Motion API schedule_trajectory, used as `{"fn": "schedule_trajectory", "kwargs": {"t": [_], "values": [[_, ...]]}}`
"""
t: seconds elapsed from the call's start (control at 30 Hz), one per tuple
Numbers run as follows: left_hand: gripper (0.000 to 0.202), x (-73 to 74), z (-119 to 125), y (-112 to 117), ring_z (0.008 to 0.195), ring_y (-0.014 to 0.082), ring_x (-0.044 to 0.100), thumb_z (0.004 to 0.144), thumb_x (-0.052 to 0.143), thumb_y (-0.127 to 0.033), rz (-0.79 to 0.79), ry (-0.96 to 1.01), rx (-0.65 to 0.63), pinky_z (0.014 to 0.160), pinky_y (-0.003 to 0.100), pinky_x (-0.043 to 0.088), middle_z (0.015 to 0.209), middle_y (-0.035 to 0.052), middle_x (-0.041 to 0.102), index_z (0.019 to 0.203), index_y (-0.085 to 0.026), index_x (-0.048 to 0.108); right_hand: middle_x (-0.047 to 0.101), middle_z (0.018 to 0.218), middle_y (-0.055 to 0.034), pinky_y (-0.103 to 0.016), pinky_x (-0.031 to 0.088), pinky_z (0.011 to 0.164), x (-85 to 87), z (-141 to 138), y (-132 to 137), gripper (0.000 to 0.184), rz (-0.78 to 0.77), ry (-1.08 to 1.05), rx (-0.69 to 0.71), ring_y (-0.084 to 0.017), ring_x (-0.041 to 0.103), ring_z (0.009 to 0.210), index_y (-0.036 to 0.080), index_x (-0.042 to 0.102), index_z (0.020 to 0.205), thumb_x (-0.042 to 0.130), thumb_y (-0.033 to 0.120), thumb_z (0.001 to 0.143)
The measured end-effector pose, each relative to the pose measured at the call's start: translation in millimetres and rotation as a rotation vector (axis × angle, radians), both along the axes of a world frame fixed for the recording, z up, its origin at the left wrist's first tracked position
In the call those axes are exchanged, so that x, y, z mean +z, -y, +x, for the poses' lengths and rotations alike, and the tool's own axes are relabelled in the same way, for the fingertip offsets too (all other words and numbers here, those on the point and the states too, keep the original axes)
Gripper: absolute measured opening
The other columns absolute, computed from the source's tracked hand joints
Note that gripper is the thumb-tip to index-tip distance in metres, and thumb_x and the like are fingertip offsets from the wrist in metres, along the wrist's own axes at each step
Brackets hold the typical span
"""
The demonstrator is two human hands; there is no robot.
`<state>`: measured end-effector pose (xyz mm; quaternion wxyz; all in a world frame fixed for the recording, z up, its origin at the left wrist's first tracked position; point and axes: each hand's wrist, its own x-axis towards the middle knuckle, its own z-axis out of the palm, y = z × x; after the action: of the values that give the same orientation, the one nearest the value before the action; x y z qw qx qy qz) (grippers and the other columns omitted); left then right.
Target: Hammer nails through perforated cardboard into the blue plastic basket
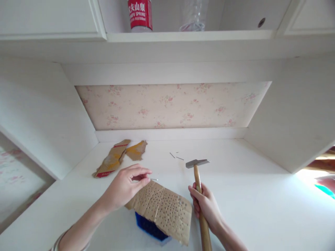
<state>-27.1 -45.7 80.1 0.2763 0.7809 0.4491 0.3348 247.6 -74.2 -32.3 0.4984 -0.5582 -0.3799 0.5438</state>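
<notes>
My left hand (131,183) pinches a thin metal nail (154,179) between thumb and fingertips, just above the far edge of a piece of brown cardboard (167,207). Rows of small holes cover the cardboard, which lies tilted over a dark blue container (149,225). Most of the container is hidden beneath it. To the right, my right hand (206,207) is wrapped round the wooden handle of a hammer (197,174). The hammer's metal head is raised, apart from the nail and the cardboard.
Several loose nails (179,158) lie on the white tabletop (251,195) beyond the cardboard. Torn cardboard scraps (112,158) rest at the back left. Side panels flank the surface, and a shelf overhead holds a red-labelled bottle (140,15) and a clear bottle (194,15).
</notes>
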Motion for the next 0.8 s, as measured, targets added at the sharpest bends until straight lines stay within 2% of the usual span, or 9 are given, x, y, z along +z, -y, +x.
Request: {"fn": "schedule_trajectory", "kwargs": {"t": [0.13, 0.2, 0.33, 0.43, 0.6, 0.7, 0.8], "values": [[0.020, -11.5, 5, 4, 0.081, 0.0153, 0.071, 0.081, 0.068, -0.029, -0.089, 0.226, 0.051, 0.080, 0.028, 0.061, 0.083, -0.0007, 0.069, 0.099, -0.022, 0.069, 0.040, 0.045, 0.0129, -0.018, 0.034, 0.028, -3.1, -2, 0, 0.030, -0.005, 0.016, 0.000, -0.008, 0.033, 0.035, 0.025, 0.042, 0.078, 0.065, 0.044, 0.082], [0.023, -18.7, 7, 0, 0.078, 0.0152, 0.072, 0.080, 0.069, -0.028, -0.106, 0.256, 0.060, 0.077, 0.027, 0.062, 0.082, -0.0012, 0.069, 0.102, -0.021, 0.067, 0.040, 0.045, 0.0130, -0.019, 0.034, 0.028, -3.4, -2, 0, 0.030, -0.010, 0.026, -0.005, -0.008, 0.033, 0.035, 0.025, 0.042, 0.078, 0.065, 0.044, 0.082], [0.018, -28.6, 7, -6, 0.083, 0.0143, 0.070, 0.085, 0.064, -0.023, 0.105, 0.147, 0.034, 0.082, 0.027, 0.060, 0.095, 0.0021, 0.070, 0.103, -0.021, 0.067, 0.040, 0.046, 0.0130, -0.018, 0.033, 0.028, -3.1, -3, 0, 0.028, -0.025, 0.051, -0.028, -0.008, 0.034, 0.035, 0.026, 0.040, 0.078, 0.063, 0.042, 0.083], [0.022, -24.2, 3, -3, 0.083, 0.0132, 0.069, 0.090, 0.057, -0.020, 0.247, -0.023, -0.045, 0.082, 0.025, 0.058, 0.102, 0.0033, 0.068, 0.110, -0.024, 0.065, 0.038, 0.045, 0.0134, -0.018, 0.034, 0.028, -3.1, -4, -1, 0.027, -0.036, 0.067, -0.042, -0.008, 0.034, 0.035, 0.026, 0.040, 0.079, 0.063, 0.040, 0.082], [0.027, -2.5, -3, 5, 0.084, 0.0153, 0.067, 0.093, 0.049, -0.017, 0.274, -0.337, -0.155, 0.079, 0.026, 0.055, 0.101, 0.0037, 0.066, 0.113, -0.029, 0.063, 0.039, 0.042, 0.0137, -0.018, 0.034, 0.028, -3.5, -4, -4, 0.024, -0.055, 0.096, -0.053, -0.008, 0.034, 0.035, 0.026, 0.040, 0.080, 0.062, 0.036, 0.082], [0.028, 4.6, 0, 2, 0.082, 0.0161, 0.067, 0.091, 0.052, -0.017, 0.229, -0.392, -0.237, 0.077, 0.027, 0.055, 0.099, 0.0030, 0.067, 0.113, -0.030, 0.065, 0.039, 0.042, 0.0138, -0.018, 0.032, 0.028, -3.7, -4, -4, 0.023, -0.057, 0.110, -0.047, -0.008, 0.033, 0.033, 0.026, 0.040, 0.079, 0.061, 0.035, 0.082], [0.028, 0.3, 7, -6, 0.086, 0.0165, 0.068, 0.090, 0.057, -0.019, 0.190, -0.337, -0.284, 0.080, 0.027, 0.054, 0.101, 0.0028, 0.071, 0.116, -0.029, 0.065, 0.039, 0.042, 0.0139, -0.019, 0.032, 0.028, -4.3, -4, -4, 0.024, -0.056, 0.114, -0.039, -0.008, 0.034, 0.033, 0.026, 0.040, 0.078, 0.061, 0.036, 0.082]]}}
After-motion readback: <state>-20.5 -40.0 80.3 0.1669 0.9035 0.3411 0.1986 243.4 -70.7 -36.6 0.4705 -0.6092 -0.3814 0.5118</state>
